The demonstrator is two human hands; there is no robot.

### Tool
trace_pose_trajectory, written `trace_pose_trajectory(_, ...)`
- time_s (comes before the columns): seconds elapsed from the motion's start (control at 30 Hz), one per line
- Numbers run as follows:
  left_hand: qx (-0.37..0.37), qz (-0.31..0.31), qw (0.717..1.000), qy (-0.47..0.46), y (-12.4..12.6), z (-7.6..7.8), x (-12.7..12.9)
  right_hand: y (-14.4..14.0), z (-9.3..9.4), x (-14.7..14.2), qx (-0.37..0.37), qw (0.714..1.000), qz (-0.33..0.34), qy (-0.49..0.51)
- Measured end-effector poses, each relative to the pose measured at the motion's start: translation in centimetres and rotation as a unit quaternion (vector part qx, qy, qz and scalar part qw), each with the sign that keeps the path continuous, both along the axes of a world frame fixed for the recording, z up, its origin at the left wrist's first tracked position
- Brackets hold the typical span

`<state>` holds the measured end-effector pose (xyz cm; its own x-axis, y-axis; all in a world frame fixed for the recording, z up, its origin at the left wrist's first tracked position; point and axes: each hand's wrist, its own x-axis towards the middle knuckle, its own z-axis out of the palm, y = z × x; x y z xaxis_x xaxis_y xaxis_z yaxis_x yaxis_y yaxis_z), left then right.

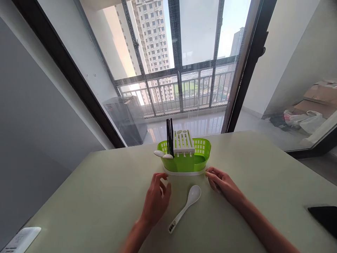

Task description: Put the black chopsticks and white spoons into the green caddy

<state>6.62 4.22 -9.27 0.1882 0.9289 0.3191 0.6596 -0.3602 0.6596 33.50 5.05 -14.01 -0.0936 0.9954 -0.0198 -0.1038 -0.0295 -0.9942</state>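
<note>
A green plastic cutlery basket (184,163) with a white slotted top (183,141) and a white base (184,173) stands upright on the table. Black chopsticks (170,138) rise from its left compartment, beside two white spoons (163,154) whose bowls hang over the front rim. My left hand (157,196) is open just below the base's left front corner, fingers bent and thumb apart. At the right front corner are the loosely curled fingertips of my right hand (219,181); whether they touch the base is unclear. Between my hands lies a long-handled white spoon (194,194), bowl pointing away.
The pale table (110,196) extends to both sides. A white object with printing (22,239) lies at the left front edge, a black object (325,218) at the right edge. Behind the table are a dark-framed glass door (249,66), a grey cabinet (126,119) and boxes (322,95).
</note>
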Motion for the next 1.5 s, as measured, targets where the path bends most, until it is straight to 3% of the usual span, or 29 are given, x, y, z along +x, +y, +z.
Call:
trace_pose_trajectory(0.13, -0.069, -0.086, 0.985, 0.135, -1.6, -0.6, 3.3, -0.1, -0.1, 0.1, 0.003, 1.0, 0.003, 0.009)
trace_pose_trajectory(0.33, -0.076, -0.12, 0.926, 0.35, -1.7, 0.1, 8.1, 0.0, -0.3, 0.0, 0.004, 1.0, -0.002, 0.013)
trace_pose_trajectory(0.43, -0.046, -0.143, 0.908, 0.392, -1.9, 0.2, 9.0, 0.1, -0.6, 0.0, 0.007, 1.0, -0.004, 0.013)
trace_pose_trajectory(0.53, -0.04, -0.144, 0.914, 0.377, -2.1, 1.2, 8.7, 0.2, -0.8, 0.1, 0.004, 1.0, 0.0, 0.014)
trace_pose_trajectory(0.63, -0.033, -0.135, 0.947, 0.291, -2.4, 3.8, 7.5, 0.1, -0.7, 0.1, 0.004, 1.0, 0.0, 0.004)
trace_pose_trajectory(0.77, -0.02, -0.153, 0.983, 0.096, -2.8, 9.6, 5.2, -0.1, -0.4, 0.1, 0.006, 1.0, -0.003, -0.007)
trace_pose_trajectory(0.9, 0.03, -0.099, 0.995, -0.018, -2.6, 15.0, 2.6, -0.3, 0.0, 0.0, -0.006, 1.0, -0.004, -0.013)
trace_pose_trajectory(1.03, 0.163, -0.019, 0.977, -0.138, -1.1, 17.6, 0.7, -0.4, 0.2, -0.1, 0.003, 1.0, -0.003, -0.015)
trace_pose_trajectory(1.1, 0.211, 0.015, 0.96, -0.186, 0.2, 17.7, 0.1, -0.4, 0.1, -0.1, 0.006, 1.0, 0.0, -0.014)
trace_pose_trajectory(1.2, 0.232, 0.038, 0.945, -0.227, 2.7, 16.6, -0.4, -0.4, 0.0, -0.1, 0.007, 1.0, -0.001, -0.01)
trace_pose_trajectory(1.5, 0.136, 0.033, 0.947, -0.288, 9.1, 9.8, -0.9, -0.3, -0.1, -0.1, 0.016, 1.0, -0.001, -0.006)
